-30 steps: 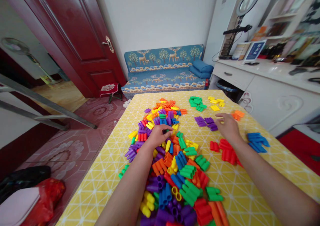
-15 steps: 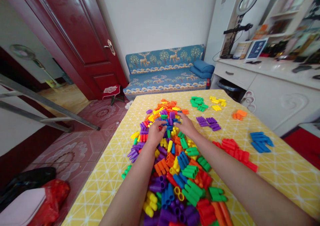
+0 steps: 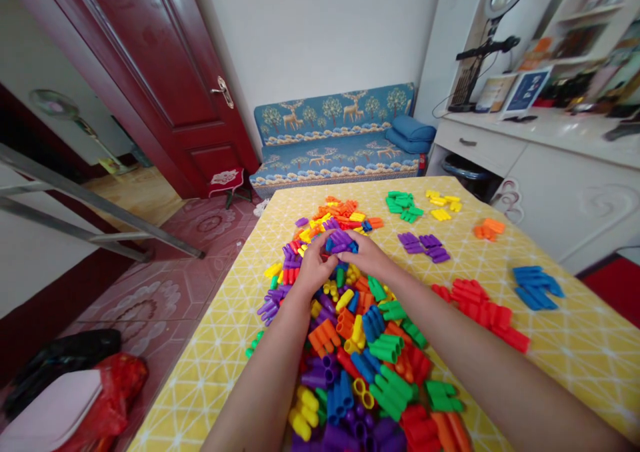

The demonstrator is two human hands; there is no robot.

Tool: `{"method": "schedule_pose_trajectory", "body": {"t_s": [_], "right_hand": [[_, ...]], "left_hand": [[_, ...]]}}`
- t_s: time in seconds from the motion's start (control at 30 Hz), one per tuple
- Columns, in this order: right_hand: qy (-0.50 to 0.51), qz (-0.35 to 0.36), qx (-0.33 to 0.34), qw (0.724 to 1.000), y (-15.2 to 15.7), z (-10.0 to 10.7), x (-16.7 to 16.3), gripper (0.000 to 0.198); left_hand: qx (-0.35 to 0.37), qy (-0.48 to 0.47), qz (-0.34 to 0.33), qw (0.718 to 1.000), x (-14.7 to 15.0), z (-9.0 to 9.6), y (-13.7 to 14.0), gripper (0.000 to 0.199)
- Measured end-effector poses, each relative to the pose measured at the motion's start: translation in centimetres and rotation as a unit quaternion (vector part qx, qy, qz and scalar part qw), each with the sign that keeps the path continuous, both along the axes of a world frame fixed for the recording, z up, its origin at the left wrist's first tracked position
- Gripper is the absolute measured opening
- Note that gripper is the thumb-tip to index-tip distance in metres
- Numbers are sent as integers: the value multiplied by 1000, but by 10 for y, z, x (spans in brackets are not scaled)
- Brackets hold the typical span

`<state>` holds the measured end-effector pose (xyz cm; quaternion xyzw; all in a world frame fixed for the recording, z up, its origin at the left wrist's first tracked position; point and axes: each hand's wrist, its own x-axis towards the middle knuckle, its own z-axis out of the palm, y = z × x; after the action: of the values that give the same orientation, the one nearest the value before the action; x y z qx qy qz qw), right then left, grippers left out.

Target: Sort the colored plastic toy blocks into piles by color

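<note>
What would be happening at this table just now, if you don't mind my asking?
A person has their left hand and right hand close together at a mixed heap of plastic pieces, around some purple pieces; whether these are firmly held is hard to tell. On the yellow tablecloth, to the heap's right, lie separate single-colour groups: green, yellow, purple, orange, blue and red.
</note>
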<state>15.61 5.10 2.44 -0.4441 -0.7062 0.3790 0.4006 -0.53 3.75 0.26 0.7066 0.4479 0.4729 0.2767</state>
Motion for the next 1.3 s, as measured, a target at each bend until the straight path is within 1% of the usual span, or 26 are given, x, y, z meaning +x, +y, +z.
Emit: {"method": "schedule_pose_trajectory", "body": {"t_s": [0.07, 0.13, 0.27, 0.37, 0.47, 0.67, 0.83, 1.03, 1.3], "right_hand": [[37, -6, -2, 999, -15, 2, 5, 38], [59, -20, -8, 998, -28, -1, 9, 37], [93, -40, -17, 995, -43, -17, 11, 36], [101, -55, -17, 993, -46, -26, 10, 34], [84, -65, -10, 994, -47, -26, 11, 35], [72, -60, -1, 996, -45, -24, 14, 35], [88, -68, 1, 994, -46, -24, 12, 34], [124, -54, -19, 991, -44, -30, 12, 37], [147, -64, -9, 987, -40, -37, 12, 38]], "left_hand": [[-7, -17, -39, 999, 0, 3, -3, 61], [-19, -12, -60, 998, 0, 5, -5, 56], [-24, 16, -92, 995, -2, 9, -8, 45], [-28, 16, -102, 994, -3, 9, -8, 44], [-35, 6, -97, 995, -3, 8, -7, 43], [-30, 9, -86, 996, -2, 6, -7, 40], [-31, 11, -78, 996, 0, 5, -7, 47], [-29, -4, -78, 997, 2, 5, -7, 41], [-31, -15, -56, 998, 3, 4, -6, 44]]}}
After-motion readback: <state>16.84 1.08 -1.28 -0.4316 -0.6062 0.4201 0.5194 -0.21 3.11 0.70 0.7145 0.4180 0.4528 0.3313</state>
